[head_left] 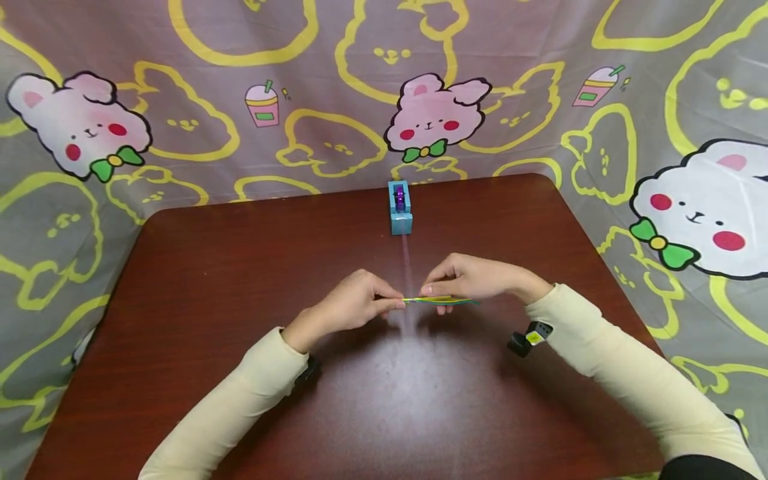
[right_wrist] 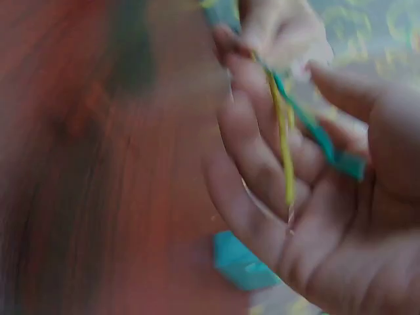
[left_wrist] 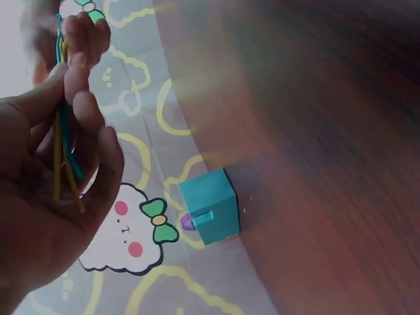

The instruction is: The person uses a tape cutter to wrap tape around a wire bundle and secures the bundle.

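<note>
The thin wires (head_left: pixel 447 299), yellow and teal, are bunched roughly crosswise above the table, pinched between the left hand's (head_left: pixel 351 301) thumb and finger. On one side their ends splay under the left palm; on the other they spread over the right hand's (head_left: pixel 477 277) fingers, one yellow wire showing bare copper strands.
</note>
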{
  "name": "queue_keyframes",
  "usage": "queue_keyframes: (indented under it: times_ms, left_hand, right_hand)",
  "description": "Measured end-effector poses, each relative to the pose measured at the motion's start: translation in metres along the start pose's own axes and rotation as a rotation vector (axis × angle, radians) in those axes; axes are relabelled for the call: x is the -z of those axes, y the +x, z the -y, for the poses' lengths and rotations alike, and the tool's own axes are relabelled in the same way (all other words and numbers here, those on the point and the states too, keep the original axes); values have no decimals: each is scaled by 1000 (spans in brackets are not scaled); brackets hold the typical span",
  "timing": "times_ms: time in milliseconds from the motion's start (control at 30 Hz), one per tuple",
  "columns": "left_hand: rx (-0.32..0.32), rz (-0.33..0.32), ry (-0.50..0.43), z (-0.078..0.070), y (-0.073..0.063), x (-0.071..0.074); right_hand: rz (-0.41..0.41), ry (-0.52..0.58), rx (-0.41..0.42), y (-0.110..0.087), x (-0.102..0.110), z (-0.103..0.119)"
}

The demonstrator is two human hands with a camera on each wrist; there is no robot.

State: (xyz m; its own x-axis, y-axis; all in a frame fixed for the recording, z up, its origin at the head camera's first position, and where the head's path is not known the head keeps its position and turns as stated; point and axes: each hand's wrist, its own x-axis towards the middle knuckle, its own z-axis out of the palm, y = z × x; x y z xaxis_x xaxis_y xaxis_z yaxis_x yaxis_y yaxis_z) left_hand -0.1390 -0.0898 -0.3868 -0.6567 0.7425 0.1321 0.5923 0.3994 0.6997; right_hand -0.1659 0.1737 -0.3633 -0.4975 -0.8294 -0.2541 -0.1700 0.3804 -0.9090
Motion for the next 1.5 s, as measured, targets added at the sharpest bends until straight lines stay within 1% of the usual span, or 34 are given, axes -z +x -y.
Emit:
queue_keyframes:
  times_ms: [33,100,167,200,267,333,400,467,567,700,833,900,1000,1100,1233,1300,1367,1433,1500]
  left_hand:
    - [-43,-23,76,-1,-1,-1]
    - [-118,-67,214,-2,-2,-3]
    - [-182,-111,325,-3,-3,-5]
    - [-207,-133,370,-4,-3,-6]
    - [-260,-175,442,-5,-4,-8]
    - [-302,-206,494,-6,-4,-10]
    - [-335,-226,530,-7,-3,-12]
    - [-356,-235,554,-8,-2,-13]
    - [-372,-244,585,-7,-2,-13]
    - [-384,-246,624,-6,-2,-11]
    - [-390,-244,658,-4,-2,-9]
    - [-384,-241,667,-3,-2,-8]
    - [-369,-234,671,-3,-3,-7]
    - [-349,-227,656,-2,-6,-6]
    - [-314,-230,581,-1,-7,-5]
    - [-281,-226,510,-1,-7,-4]
    - [-228,-216,411,-1,-5,-1]
    - [-148,-183,260,-2,-3,3]
    - [-33,-123,60,0,-1,9]
  right_hand:
    - [43,125,-46,4,4,-6]
    - [117,335,-125,11,7,-22]
    - [188,485,-165,17,7,-39]
    - [223,536,-161,19,6,-48]
    - [290,615,-123,22,1,-64]
    - [361,694,-50,21,-4,-78]
    - [419,787,28,20,-10,-89]
    - [467,858,88,18,-15,-96]
    - [501,913,149,18,-20,-101]
    - [497,914,185,21,-21,-100]
    - [453,857,192,24,-17,-94]
    - [423,804,162,25,-14,-91]
    - [384,704,92,25,-8,-83]
    - [350,571,40,23,-3,-71]
    - [280,348,53,18,3,-48]
    - [221,219,77,14,5,-35]
    - [152,78,100,8,6,-22]
    - [81,-70,123,3,6,-10]
    - [16,-212,150,-1,5,0]
